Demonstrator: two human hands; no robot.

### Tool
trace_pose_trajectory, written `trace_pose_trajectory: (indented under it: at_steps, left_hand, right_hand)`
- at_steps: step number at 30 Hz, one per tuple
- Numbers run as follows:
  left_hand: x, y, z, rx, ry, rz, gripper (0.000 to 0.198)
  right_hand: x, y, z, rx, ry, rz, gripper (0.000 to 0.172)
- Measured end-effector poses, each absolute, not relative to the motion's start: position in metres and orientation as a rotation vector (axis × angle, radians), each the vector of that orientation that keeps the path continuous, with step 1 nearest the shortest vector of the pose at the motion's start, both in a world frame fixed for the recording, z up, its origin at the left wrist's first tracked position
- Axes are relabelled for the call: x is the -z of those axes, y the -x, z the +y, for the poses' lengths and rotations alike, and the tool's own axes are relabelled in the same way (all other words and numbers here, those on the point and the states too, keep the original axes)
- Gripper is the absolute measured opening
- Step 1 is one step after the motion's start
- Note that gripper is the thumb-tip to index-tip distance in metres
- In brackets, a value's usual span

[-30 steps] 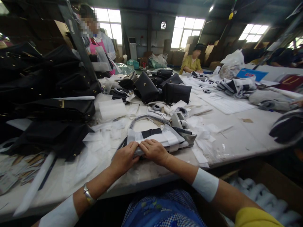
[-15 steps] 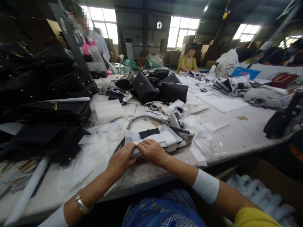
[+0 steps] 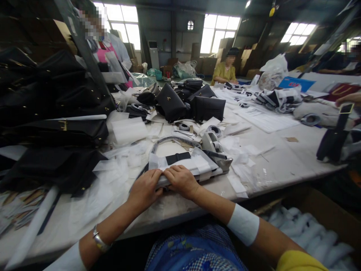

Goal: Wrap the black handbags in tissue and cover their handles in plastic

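Observation:
A black handbag (image 3: 178, 158), partly covered in white wrapping sheets, lies near the table's front edge with its wrapped handle (image 3: 176, 138) arching on the far side. My left hand (image 3: 146, 187) grips the bag's near edge, thumb low and fingers curled over the top. Right beside it, my right hand (image 3: 182, 181) has its fingers bent over the same edge. The two hands touch or nearly touch at the fingertips. What lies under the fingers is hidden. A tape dispenser (image 3: 210, 142) stands just behind the bag's right end.
Black bags are piled at the left (image 3: 53, 131), with more black bags (image 3: 208, 108) at the table's middle. White sheets (image 3: 128, 130) lie around. A box of white rolls (image 3: 313, 233) stands below right. Co-workers are across the table; a hand (image 3: 349, 98) shows at right.
My hands stay at nearly the same place on the handbag. At the far right, a co-worker's hand has come into view near a black strap with a gold buckle. The view has shifted slightly.

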State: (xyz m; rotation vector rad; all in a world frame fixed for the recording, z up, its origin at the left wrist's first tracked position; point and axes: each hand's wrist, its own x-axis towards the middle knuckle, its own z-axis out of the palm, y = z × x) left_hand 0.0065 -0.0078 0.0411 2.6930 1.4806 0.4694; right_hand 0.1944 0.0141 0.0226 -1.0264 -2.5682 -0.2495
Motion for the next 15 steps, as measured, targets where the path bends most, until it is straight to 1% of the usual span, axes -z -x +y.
trace_pose_trajectory:
  at_steps: [5,8,11,15]
  left_hand:
    - [-0.040,-0.009,-0.012,-0.517,-2.664,1.511,0.034]
    - [-0.032,-0.006,-0.009,-0.520,-2.674,1.483,0.030]
    - [-0.027,-0.003,-0.005,-0.500,-2.697,1.428,0.035]
    - [-0.027,-0.002,-0.005,-0.497,-2.702,1.475,0.037]
  right_hand:
    - [-0.021,-0.192,0.011,0.272,1.045,-2.552,0.018]
    - [-0.020,-0.192,0.011,0.268,1.038,-2.556,0.021]
    - [-0.021,-0.193,0.014,0.243,1.014,-2.566,0.027]
    - [-0.022,-0.197,0.013,0.222,1.010,-2.552,0.029]
